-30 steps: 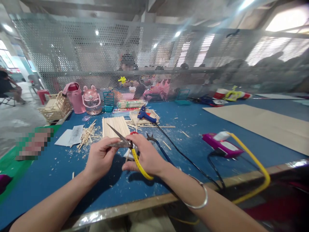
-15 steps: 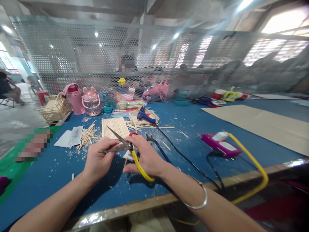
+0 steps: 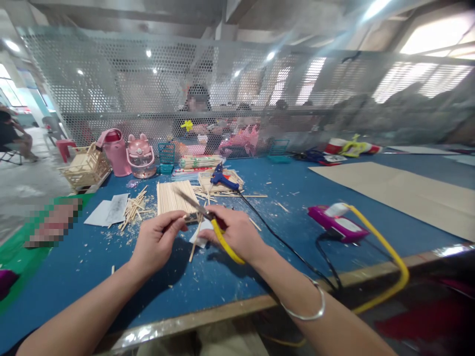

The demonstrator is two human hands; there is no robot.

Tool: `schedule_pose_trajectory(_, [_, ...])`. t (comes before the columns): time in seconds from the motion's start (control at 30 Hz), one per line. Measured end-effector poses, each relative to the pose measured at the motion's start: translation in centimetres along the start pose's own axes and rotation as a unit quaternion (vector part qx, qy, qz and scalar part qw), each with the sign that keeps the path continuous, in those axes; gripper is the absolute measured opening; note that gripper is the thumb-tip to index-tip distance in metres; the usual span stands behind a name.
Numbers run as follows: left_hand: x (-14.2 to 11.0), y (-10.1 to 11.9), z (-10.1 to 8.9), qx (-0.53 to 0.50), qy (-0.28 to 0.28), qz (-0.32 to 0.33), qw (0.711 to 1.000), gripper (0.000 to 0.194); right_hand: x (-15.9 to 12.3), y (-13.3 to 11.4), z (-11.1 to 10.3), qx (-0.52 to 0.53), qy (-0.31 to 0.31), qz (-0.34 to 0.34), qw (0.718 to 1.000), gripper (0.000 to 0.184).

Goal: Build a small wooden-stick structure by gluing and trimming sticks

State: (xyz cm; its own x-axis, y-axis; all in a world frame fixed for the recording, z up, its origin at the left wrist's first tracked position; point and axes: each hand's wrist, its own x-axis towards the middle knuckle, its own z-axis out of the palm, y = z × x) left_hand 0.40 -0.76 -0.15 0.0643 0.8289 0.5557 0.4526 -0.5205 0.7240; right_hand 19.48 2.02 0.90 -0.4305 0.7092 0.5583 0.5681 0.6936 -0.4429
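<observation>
Fingers of the left hand are pinched together at the centre of the frame, on what looks like a pale bit of stick. Those of the right hand curl round the yellow handles of the scissors, whose blades stand parted, just beside that pinch. Left of centre, a flat row of sticks lies on the blue table, near a glue gun.

Blue tbl w/ sticks, bottles, prob. shavings.
</observation>
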Motion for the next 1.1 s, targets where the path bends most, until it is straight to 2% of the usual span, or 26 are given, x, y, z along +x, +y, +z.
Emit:
schedule_pose_trajectory(0.1, [0.1,-0.4,0.0,-0.015,-0.015,-0.009,1.000,0.024,-0.4,0.6,-2.1,-0.062,0.068,0.131,0.987,0.043])
schedule_pose_trajectory(0.17, [0.1,-0.4,0.0,-0.014,-0.032,-0.017,0.999,0.025,-1.2,1.5,-3.9,-0.124,0.070,0.190,0.971,0.034])
schedule_pose_trajectory(0.23, [0.1,-0.2,0.1,-0.010,-0.046,-0.035,0.998,0.027,-2.1,2.8,-5.7,-0.189,0.026,0.232,0.954,0.026])
schedule_pose_trajectory(0.33, [0.1,0.1,0.4,0.012,-0.074,-0.065,0.995,0.027,-3.3,5.1,-7.9,-0.272,-0.075,0.294,0.913,0.019])
schedule_pose_trajectory(0.4, [0.1,0.2,0.6,0.036,-0.095,-0.068,0.992,0.025,-3.5,6.6,-8.6,-0.302,-0.128,0.302,0.895,0.019])
schedule_pose_trajectory(0.47, [0.1,0.2,0.7,0.054,-0.113,-0.048,0.991,0.023,-3.2,7.8,-8.8,-0.311,-0.173,0.280,0.892,0.024])
schedule_pose_trajectory(0.53, [0.0,-0.1,0.8,0.064,-0.126,-0.020,0.990,0.023,-2.6,8.0,-8.6,-0.335,-0.191,0.250,0.888,0.028])
schedule_pose_trajectory(0.57, [0.0,-0.2,0.9,0.067,-0.129,-0.014,0.989,0.024,-2.2,7.6,-8.3,-0.352,-0.182,0.232,0.888,0.029])
schedule_pose_trajectory(0.63, [-0.1,-0.4,0.9,0.071,-0.130,-0.032,0.988,0.029,-1.3,5.8,-7.3,-0.377,-0.121,0.183,0.900,0.031])
schedule_pose_trajectory(0.7, [-0.2,-0.6,1.0,0.060,-0.127,-0.068,0.988,0.041,-0.6,3.1,-5.6,-0.305,-0.075,0.057,0.948,0.032])
schedule_pose_trajectory(0.73, [-0.2,-0.6,1.0,0.046,-0.126,-0.083,0.988,0.049,-0.3,1.7,-4.5,-0.257,-0.090,-0.026,0.962,0.032])
schedule_pose_trajectory(0.77, [-0.3,-0.5,1.0,0.031,-0.128,-0.091,0.987,0.055,-0.1,0.5,-3.4,-0.224,-0.121,-0.099,0.962,0.033])
schedule_pose_trajectory(0.83, [-0.4,-0.4,1.0,0.011,-0.125,-0.096,0.987,0.062,0.3,-1.4,-1.2,-0.214,-0.158,-0.172,0.948,0.029])
schedule_pose_trajectory(0.93, [-0.3,-0.5,1.1,0.006,-0.114,-0.104,0.988,0.065,1.0,-2.1,0.9,-0.239,-0.176,-0.212,0.931,0.019])
schedule_pose_trajectory(1.0, [-0.2,-0.7,1.0,0.016,-0.123,-0.090,0.988,0.059,1.5,-1.4,1.1,-0.249,-0.194,-0.212,0.925,0.015])
schedule_pose_trajectory(1.1, [-0.1,-1.1,0.7,0.084,-0.125,0.007,0.989,0.039,2.1,0.9,-0.1,-0.237,-0.195,-0.157,0.939,0.013])
